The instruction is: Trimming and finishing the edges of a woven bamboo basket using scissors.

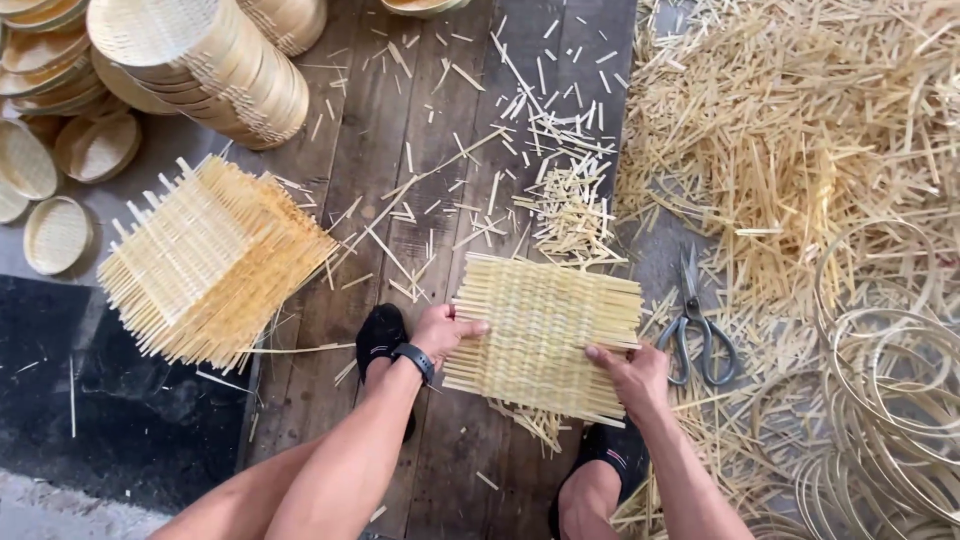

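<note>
woven bamboo mat (545,335): left hand (440,332) gripping its left edge, right hand (630,375) pinching its lower right edge; slats running sideways.

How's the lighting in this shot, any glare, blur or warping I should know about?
Head view: soft, even daylight, no hard glare; woven bamboo mat and both hands sharp, left hand, right hand. Head view: dark floor patch underexposed; wide-angle bending at the edges; light motion softness.

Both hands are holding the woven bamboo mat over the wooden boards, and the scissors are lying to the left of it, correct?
Not quite. The head view shows the scissors lying to the right of the woven bamboo mat, not the left. The rest stands: the left hand and right hand both hold the mat over the wooden boards.
</note>
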